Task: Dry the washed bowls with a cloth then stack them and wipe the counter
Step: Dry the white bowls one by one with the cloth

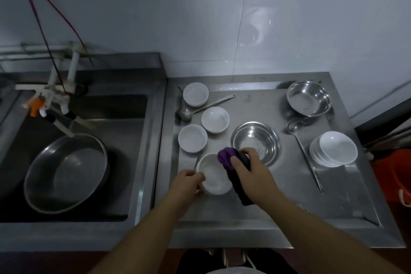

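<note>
Drying underway: left hand [186,181] grips white bowl [214,176], right hand [249,168] clutches purple cloth [226,158] beside it; next, wipe inside.

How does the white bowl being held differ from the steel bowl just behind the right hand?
The held white bowl is opaque white, while the steel bowl is shiny and reflective. The white bowl is gripped at its rim by the left hand, with the purple cloth in the right hand at its edge; the steel bowl rests untouched on the counter. The steel bowl looks wider. Both sit upright, open side up.
</note>
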Motion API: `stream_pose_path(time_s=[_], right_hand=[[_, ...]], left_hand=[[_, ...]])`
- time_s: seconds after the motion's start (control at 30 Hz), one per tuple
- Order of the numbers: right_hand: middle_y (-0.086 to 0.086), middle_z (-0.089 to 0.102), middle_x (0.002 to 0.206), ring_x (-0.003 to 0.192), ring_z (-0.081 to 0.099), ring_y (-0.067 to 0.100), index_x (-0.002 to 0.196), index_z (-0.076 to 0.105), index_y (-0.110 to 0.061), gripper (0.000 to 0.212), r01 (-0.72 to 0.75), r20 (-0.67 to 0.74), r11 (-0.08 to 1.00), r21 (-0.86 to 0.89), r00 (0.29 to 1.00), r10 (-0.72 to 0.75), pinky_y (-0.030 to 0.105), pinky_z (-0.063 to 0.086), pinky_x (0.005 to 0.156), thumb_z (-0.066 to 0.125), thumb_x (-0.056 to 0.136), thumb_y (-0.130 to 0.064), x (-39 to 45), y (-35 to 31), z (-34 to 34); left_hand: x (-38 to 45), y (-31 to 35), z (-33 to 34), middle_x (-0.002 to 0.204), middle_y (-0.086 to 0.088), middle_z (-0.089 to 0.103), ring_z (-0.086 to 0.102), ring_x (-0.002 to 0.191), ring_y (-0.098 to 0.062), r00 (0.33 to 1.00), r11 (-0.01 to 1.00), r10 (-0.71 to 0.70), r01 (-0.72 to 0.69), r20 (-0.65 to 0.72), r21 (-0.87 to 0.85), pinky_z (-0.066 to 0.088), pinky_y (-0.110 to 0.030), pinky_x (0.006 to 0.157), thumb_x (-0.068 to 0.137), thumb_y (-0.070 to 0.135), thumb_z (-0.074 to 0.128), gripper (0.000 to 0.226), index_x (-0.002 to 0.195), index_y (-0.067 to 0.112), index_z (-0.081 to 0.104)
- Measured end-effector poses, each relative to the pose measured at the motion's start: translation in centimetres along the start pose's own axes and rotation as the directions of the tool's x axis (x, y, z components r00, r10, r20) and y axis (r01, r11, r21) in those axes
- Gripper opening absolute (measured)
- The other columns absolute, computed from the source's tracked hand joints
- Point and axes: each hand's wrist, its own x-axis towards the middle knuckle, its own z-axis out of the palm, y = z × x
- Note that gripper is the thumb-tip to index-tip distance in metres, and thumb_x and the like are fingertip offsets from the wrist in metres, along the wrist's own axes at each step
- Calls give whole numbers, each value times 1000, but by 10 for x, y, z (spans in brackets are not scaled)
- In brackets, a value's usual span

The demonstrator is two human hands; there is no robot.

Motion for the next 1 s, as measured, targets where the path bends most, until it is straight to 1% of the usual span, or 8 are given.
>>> stream_pose_path(time_s=[0.1,0.23,0.37,0.6,0.73,0.8,0.9,1.0], right_hand=[[0,70,92,83,69,22,114,54,-45,26,70,-32,996,57,997,-68,53,60,79,47,89,-48,6,-36,-11],[-13,66,94,84,65,5,122,47,-44,34,281,-98,954,-100,952,-290,28,54,72,59,91,-40,9,-85,-25],[-14,67,109,94,64,7,132,54,-36,44,469,-92,857,-214,863,-496,22,51,79,74,93,-32,7,-123,-40],[-32,68,107,97,67,-1,138,49,-59,50,561,-92,812,-158,811,-578,16,49,79,64,91,-49,-4,-169,-62],[-20,73,115,100,72,11,136,56,-64,48,576,-48,816,-44,815,-577,40,63,82,64,91,-50,-13,-180,-71],[-19,75,115,101,73,11,132,59,-66,46,583,-40,812,-28,811,-583,36,63,83,64,91,-46,-17,-185,-75],[-20,76,111,102,72,6,127,66,-61,42,598,-22,797,-80,798,-602,20,59,84,65,95,-33,-22,-194,-82],[-21,74,101,94,71,4,117,71,-53,33,579,4,795,-180,809,-588,21,57,77,67,96,-27,-18,-199,-89]], left_hand=[[-18,40,7,105,-16,80,75,97,-30,992,983,64,-43,109,-179,64,-37,73,96,6,63,19,111,9,74],[-42,88,18,107,-18,80,76,98,-31,954,950,211,-150,212,-273,60,-54,96,94,4,61,24,113,3,75],[-70,131,23,118,-25,73,76,98,-31,882,883,369,-234,294,-407,63,-38,80,93,5,63,31,123,-1,64],[-106,173,16,149,-20,60,57,139,-35,733,827,521,-308,438,-469,41,-50,121,106,39,55,56,152,7,51],[-115,179,23,156,-17,53,48,147,-35,665,805,581,-384,469,-453,30,-55,127,91,59,66,85,159,14,41],[-119,180,28,158,-16,52,46,149,-35,619,787,609,-391,496,-478,29,-59,126,78,66,80,105,160,16,40],[-123,178,37,159,-19,50,47,148,-38,549,754,648,-367,528,-545,41,-58,119,86,61,77,92,159,16,43],[-131,177,45,152,-18,57,56,140,-37,602,734,653,-352,460,-580,55,-52,103,83,60,81,90,155,18,48]])
